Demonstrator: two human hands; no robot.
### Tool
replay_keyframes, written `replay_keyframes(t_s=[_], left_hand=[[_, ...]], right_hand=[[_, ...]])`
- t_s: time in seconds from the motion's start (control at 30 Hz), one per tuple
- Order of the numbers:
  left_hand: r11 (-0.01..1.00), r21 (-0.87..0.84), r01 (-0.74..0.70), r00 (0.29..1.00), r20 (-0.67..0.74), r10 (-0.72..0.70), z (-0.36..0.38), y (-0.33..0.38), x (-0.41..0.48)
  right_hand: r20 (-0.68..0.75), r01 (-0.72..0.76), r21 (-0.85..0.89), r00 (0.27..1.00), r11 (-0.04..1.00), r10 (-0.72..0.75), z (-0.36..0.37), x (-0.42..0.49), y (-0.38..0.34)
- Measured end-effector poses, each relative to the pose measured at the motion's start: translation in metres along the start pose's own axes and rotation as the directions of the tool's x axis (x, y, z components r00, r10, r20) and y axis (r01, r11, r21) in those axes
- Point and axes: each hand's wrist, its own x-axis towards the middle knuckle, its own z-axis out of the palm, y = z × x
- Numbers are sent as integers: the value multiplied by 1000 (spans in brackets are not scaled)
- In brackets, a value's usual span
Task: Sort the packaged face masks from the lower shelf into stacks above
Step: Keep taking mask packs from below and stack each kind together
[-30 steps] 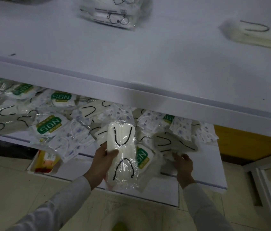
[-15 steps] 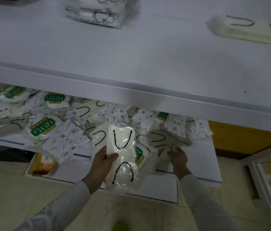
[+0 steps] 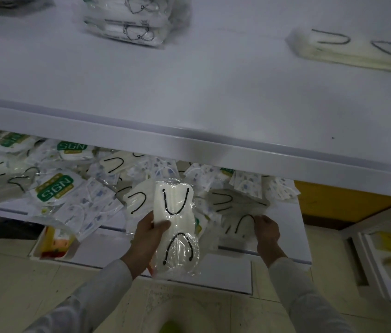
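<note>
The cream mask pack [image 3: 175, 227], sealed in clear wrap with 2 black ear loops showing, stood on end in front of the lower shelf [image 3: 286, 239], just below the lip of the upper shelf [image 3: 189, 92]. The left hand [image 3: 146, 239] gripped it along its left edge, thumb pressed across the front and fingers curled behind. To its right, the right hand [image 3: 266, 230] reached onto the lower shelf and pinched the near edge of a second cream pack [image 3: 237, 224], thumb and fingertips drawn together on the wrap. That pack lay flat at the front of the pile.

The pile [image 3: 108, 188] spread over the lower shelf from the far left to about the right hand. It mixed cream packs with black loops, packs printed with a small blue pattern [image 3: 88, 207], and packs bearing a green label [image 3: 55, 188]. Many overlapped, and several hung over the shelf's front edge.

On the upper shelf sat 2 stacks, well apart: a white stack [image 3: 136, 20] near the middle at the back and a cream stack [image 3: 353, 49] far to the right.

Below the lower shelf's left end, a white tray [image 3: 55, 243] held something red and yellow, too blurred to make out. Both forearms wore pale sleeves [image 3: 88, 299].
</note>
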Motion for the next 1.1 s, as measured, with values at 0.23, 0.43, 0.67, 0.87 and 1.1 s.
replay_keyframes(t_s=[0.23,0.43,0.67,0.87,1.1], left_hand=[[1000,19,-18,992,128,15,61,3,-9],[1000,22,-2,984,180,-2,111,4,-24],[987,-120,111,988,121,-96,155,14,-39],[835,-509,208,970,216,-110,183,45,-78],[789,-612,55,997,81,-6,173,53,-86]], right_hand=[[3,-85,-5,996,996,85,-70,3,20],[75,17,170,997,985,-30,-132,-11,11],[325,230,384,873,894,-364,-153,-60,-23],[327,688,-145,712,712,-621,-144,-81,-18],[79,501,232,845,834,-530,-154,-106,-23]])
